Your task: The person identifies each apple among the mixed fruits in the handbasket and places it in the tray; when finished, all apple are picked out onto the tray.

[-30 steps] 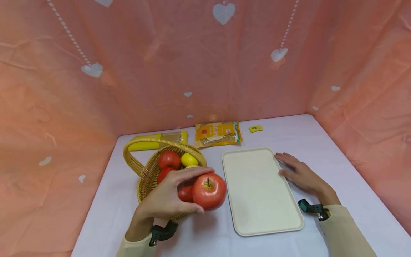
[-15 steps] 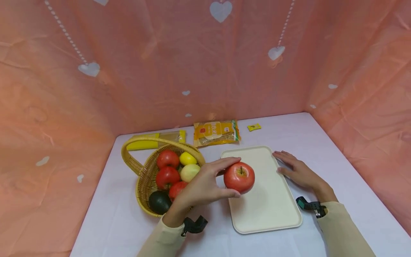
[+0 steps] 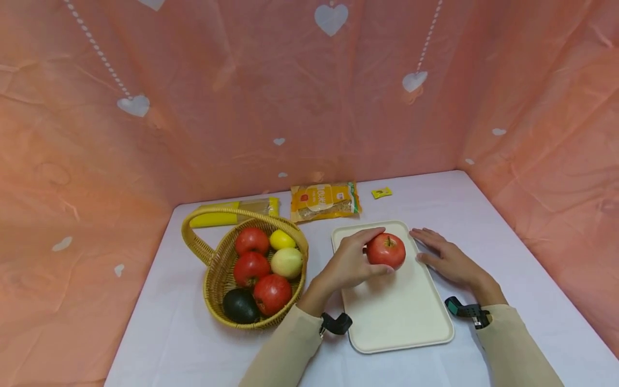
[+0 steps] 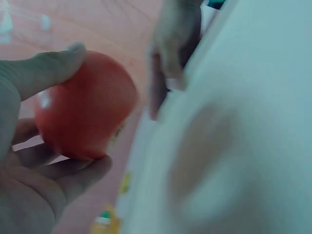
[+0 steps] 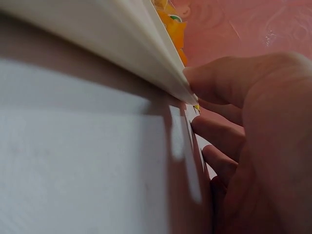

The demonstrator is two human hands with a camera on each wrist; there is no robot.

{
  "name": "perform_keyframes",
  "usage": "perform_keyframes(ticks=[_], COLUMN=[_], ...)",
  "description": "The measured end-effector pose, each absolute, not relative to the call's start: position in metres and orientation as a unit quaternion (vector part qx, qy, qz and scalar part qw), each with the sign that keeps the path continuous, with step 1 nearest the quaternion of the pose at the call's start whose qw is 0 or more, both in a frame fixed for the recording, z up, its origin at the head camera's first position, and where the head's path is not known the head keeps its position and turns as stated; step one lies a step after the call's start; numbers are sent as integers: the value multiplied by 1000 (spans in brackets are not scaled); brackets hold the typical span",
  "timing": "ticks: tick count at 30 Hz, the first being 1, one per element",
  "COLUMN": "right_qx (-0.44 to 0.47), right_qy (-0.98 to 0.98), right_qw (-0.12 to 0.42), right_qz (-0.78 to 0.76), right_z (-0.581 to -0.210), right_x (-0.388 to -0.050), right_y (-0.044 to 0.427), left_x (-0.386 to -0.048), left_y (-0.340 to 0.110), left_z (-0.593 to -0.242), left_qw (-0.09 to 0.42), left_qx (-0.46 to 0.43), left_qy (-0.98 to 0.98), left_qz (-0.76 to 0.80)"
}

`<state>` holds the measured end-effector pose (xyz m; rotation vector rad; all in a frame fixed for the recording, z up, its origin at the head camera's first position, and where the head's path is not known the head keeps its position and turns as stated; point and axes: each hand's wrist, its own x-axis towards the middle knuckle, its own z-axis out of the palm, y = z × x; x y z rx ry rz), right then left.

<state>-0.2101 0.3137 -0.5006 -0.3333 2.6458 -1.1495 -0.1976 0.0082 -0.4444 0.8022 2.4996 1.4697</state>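
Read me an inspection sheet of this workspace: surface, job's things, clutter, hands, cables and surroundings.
Surface: white-covered table.
Job's things: red apple held over the cream tray; basket to its left holds three red fruits, a yellow one, a pale one and a dark one.
Clutter: orange packet, long yellow packet and small yellow packet along the back.
Hands: left hand grips the apple; right hand at the tray's right rim.
Cables: nothing seen.
Surroundings: pink hanging with white hearts.

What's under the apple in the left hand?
The cream tray; the left wrist view shows the red apple held clear of it. In the head view, the apple and left hand cover part of the surface.
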Motion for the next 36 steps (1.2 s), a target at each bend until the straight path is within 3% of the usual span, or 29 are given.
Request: perform_keyframes(ticks=[11,25,31,36], right_qx=[-132,-120,-118,-119], right_qy=[909,908,908,908], right_qw=[100,105,109,112], right_qz=[-383,-387,-387,-385], right_z=[-504,-502,-502,-504], right_x=[-214,-212,-211,-212], right_y=[318,319,320,316], left_x=[-228,-240,-238,-224], left_y=[37,52,56,51], left_z=[-480,-489,-491,-481], left_qw=[112,145,138,100], left_qx=[196,232,235,192], left_qy=[805,816,825,847], left_qz=[549,509,495,485])
